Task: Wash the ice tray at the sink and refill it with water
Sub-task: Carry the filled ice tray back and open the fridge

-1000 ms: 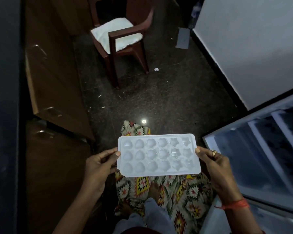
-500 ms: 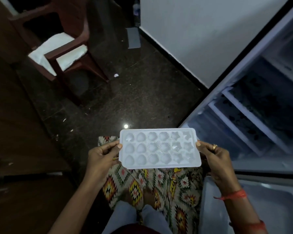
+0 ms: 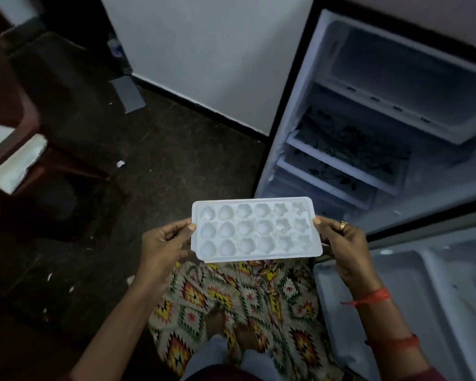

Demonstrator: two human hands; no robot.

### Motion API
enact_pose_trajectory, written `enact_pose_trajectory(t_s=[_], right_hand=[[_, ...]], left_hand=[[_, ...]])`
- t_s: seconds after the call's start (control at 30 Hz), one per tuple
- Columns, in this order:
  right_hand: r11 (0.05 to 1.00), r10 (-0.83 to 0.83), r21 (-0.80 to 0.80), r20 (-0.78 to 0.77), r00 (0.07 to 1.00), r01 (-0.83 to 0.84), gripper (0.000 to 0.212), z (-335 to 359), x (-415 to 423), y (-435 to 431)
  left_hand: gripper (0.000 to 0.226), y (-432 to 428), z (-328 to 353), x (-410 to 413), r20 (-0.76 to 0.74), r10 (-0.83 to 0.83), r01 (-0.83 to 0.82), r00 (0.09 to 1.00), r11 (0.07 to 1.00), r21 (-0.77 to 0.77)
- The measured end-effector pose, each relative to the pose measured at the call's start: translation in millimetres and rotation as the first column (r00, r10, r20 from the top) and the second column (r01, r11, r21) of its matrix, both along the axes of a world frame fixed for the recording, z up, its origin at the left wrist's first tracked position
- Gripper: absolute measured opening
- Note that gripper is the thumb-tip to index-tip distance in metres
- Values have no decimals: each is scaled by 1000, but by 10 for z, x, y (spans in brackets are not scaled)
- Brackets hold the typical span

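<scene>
A white ice tray [image 3: 256,229] with heart, flower and star moulds is held level in front of me, above a patterned mat. My left hand [image 3: 164,243] grips its left short edge, thumb on the rim. My right hand [image 3: 341,237], wearing a ring, grips the right short edge the same way. Some moulds on the right look glossy; whether they hold water or ice is unclear. No sink is in view.
An open fridge [image 3: 368,138] with bare shelves stands at the right, its open door [image 3: 423,298] low right beside my arm. A brown chair [image 3: 19,160] with a white cushion sits at the left. Dark floor [image 3: 149,166] and a white wall [image 3: 209,50] lie ahead.
My view has swung to the right: the chair has slid to the left edge and the open fridge fills the right side. Both hands still hold the tray the same way.
</scene>
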State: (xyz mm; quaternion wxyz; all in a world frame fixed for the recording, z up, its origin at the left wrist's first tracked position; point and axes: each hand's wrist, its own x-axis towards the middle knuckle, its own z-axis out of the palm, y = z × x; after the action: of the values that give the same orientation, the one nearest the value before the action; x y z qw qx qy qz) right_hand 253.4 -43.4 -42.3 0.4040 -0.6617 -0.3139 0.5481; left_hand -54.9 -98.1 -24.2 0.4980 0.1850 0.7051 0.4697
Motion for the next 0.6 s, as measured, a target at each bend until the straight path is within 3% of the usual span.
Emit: enact_pose_trajectory(t_s=[0.6], right_hand=[[936,-341,95,24,940,338,9,349,634,151]], left_hand=[[10,1277,226,587,32,-412,407,911,907,104]])
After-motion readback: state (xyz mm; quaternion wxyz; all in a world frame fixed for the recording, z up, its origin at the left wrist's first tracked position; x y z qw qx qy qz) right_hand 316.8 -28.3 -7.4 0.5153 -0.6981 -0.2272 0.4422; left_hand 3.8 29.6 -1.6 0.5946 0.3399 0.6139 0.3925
